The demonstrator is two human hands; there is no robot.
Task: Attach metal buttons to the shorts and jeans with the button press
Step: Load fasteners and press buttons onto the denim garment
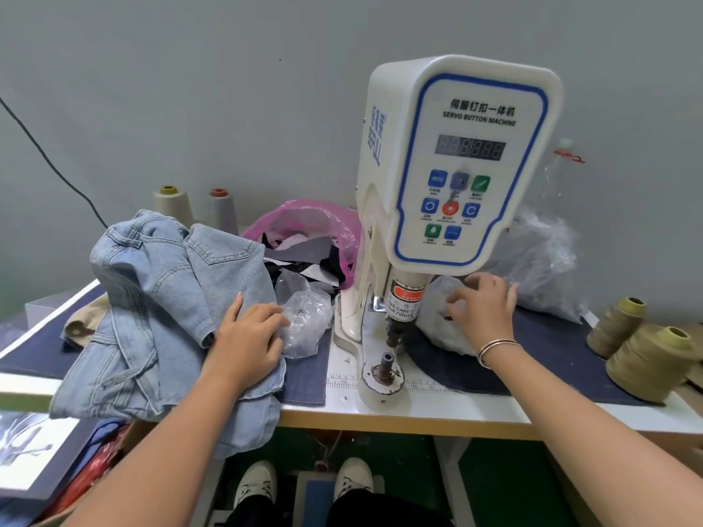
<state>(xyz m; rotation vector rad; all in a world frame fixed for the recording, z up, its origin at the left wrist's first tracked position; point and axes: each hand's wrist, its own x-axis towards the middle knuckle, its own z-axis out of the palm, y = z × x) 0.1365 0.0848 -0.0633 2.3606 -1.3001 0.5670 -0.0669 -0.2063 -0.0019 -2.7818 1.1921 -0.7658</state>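
Fabric scraps fill the pink bag (304,226); the right hand (483,310) reaches, fingers spread, into a clear bag (437,321), contents unclear. The left hand (247,336) lies flat on denim (167,298), its grip relaxed. The press (456,157) reads "SERVO BUTTON MACHINE".

The white servo button press (449,176) stands on the white work surface (418,407) between the two hands, its lower metal die post (386,365) nearer the person than either hand. The left hand (247,340) rests on a heap of light-blue denim garments (159,310) that spreads left of it and hangs over the near edge. Just right of its fingertips lies a crumpled clear plastic bag (308,317); behind that sits a pink plastic bag of fabric scraps (308,237). The right hand (483,310) lies on a white plastic bag (437,321) right of the press. Two olive thread cones (643,355) lie well right of it; two pale thread cones (198,207) stand behind the denim.
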